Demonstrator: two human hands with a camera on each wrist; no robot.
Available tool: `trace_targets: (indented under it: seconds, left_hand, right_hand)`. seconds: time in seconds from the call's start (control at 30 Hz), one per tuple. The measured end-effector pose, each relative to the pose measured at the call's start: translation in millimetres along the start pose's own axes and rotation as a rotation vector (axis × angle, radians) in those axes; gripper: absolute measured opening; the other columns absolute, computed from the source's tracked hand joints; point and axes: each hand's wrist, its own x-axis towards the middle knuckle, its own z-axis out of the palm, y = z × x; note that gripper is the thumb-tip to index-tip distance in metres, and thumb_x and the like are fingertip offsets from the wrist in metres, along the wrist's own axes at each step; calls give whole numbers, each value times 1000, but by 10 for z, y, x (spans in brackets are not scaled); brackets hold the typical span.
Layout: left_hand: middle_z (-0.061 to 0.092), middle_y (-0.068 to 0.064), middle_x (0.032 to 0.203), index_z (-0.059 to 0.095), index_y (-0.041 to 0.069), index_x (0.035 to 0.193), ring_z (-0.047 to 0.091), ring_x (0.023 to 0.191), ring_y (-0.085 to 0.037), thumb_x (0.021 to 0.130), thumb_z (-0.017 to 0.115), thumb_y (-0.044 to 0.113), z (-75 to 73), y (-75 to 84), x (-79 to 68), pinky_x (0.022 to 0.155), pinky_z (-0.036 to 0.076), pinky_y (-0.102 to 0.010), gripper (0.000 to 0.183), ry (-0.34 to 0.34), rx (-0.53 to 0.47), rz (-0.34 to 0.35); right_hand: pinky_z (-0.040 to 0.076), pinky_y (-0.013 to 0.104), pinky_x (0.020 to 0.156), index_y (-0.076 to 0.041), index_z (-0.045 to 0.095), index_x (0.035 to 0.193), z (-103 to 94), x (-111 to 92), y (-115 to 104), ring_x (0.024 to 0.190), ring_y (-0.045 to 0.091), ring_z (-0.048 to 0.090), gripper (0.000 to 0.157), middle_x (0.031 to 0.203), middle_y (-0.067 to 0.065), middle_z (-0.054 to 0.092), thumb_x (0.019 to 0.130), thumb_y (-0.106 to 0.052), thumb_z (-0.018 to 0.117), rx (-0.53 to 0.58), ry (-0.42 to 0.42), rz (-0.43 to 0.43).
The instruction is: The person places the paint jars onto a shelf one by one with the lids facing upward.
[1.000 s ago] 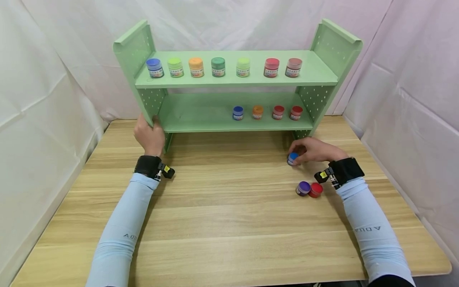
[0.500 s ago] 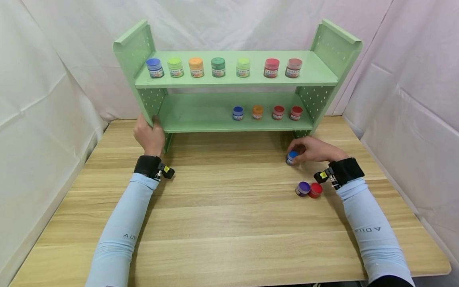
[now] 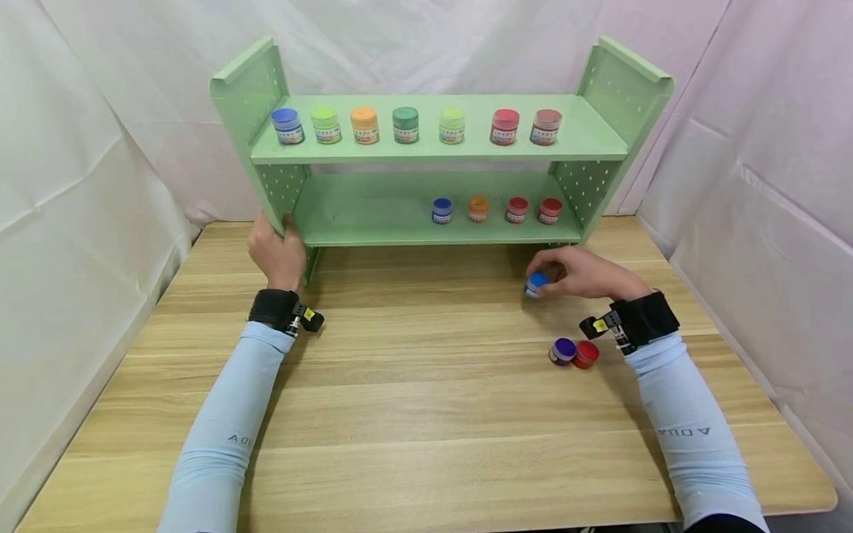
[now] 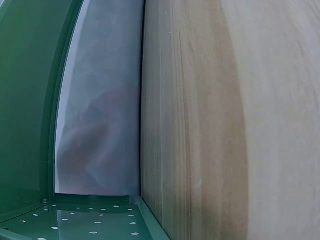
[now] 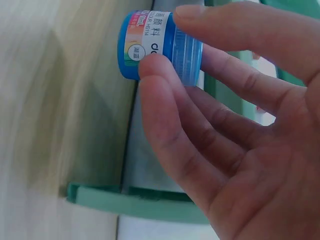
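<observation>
My right hand pinches a small blue paint jar between thumb and fingertips, just in front of the rack's right foot. In the right wrist view the jar lies tilted sideways across the picture, its printed label showing. A green two-tier metal rack stands at the back of the table. My left hand grips its left side panel low down, thumb on the inner face and the other fingers hidden behind. The left wrist view shows the rack's underside and perforated panel, without the hand.
A purple-lidded jar and a red jar stand side by side on the wooden table. Several coloured jars line the upper shelf. On the lower shelf a dark blue jar, an orange one and two red ones stand rightward.
My right hand has lifted the blue jar slightly and carried it a little left and toward the rack. The left hand keeps its grip on the side panel.
</observation>
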Motion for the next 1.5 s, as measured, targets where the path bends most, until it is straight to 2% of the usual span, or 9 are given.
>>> trace_targets:
  seconds: [0.17, 0.37, 0.57, 0.83, 0.93, 1.13, 1.33, 1.5]
  left_hand:
    - [68, -4, 107, 68, 7, 112, 62, 99, -16, 88, 58, 6, -9, -5, -5, 84, 46, -34, 26, 2, 2, -3]
    - [68, -5, 103, 68, 6, 109, 63, 96, -16, 88, 58, 7, 2, -12, 6, 82, 47, -34, 23, 7, 11, 8]
    - [68, -4, 104, 68, 7, 110, 62, 97, -15, 88, 58, 8, 1, -10, 5, 80, 47, -35, 24, 10, 19, 19]
    - [68, -5, 105, 68, 6, 111, 63, 97, -16, 88, 57, 5, -11, 15, -6, 82, 47, -33, 25, 7, 13, 15]
    - [68, -5, 106, 68, 6, 111, 62, 98, -15, 87, 57, 5, -9, 33, -2, 84, 46, -30, 26, 9, 7, 8]
    - [68, -5, 106, 68, 6, 111, 63, 97, -16, 87, 57, 4, -4, 36, 20, 83, 47, -31, 26, 11, 7, 20]
    - [68, -6, 105, 68, 5, 110, 62, 97, -17, 87, 57, 5, 0, 20, 17, 80, 47, -36, 25, 9, 16, 23]
    - [68, -5, 105, 68, 5, 110, 62, 97, -17, 88, 57, 6, 1, -10, 4, 79, 47, -38, 24, 11, 18, 25]
  right_hand:
    - [50, 31, 74, -13, 65, 107, -49, 104, -172, 82, 12, 61, 26, 96, -4, 64, 83, -19, 72, -54, -1, -53]
    - [49, 29, 67, -16, 65, 108, -131, 333, -472, 75, 10, 57, 26, 90, -7, 63, 83, -22, 71, -120, 3, -123]
    - [49, 27, 65, -17, 65, 109, -184, 668, -826, 73, 9, 59, 27, 90, -6, 64, 83, -19, 71, -125, -20, -187]
    - [45, 27, 65, -11, 67, 112, -200, 1176, -1129, 71, 11, 57, 31, 93, -6, 64, 83, -24, 71, -176, 28, -259]
    - [43, 28, 65, -9, 66, 115, -210, 1324, -1218, 70, 14, 54, 34, 95, -5, 63, 85, -25, 70, -192, 34, -264]
    - [44, 27, 76, -9, 67, 114, -228, 1599, -1358, 89, 11, 56, 33, 100, -6, 62, 85, -24, 69, -213, 33, -247]
    - [45, 26, 77, -12, 66, 116, -234, 1814, -1418, 96, 9, 55, 36, 105, -5, 61, 83, -27, 70, -260, -4, -157]
    - [43, 28, 80, -14, 64, 117, -233, 1947, -1418, 101, 14, 54, 37, 110, -1, 60, 84, -29, 69, -288, -38, -91]
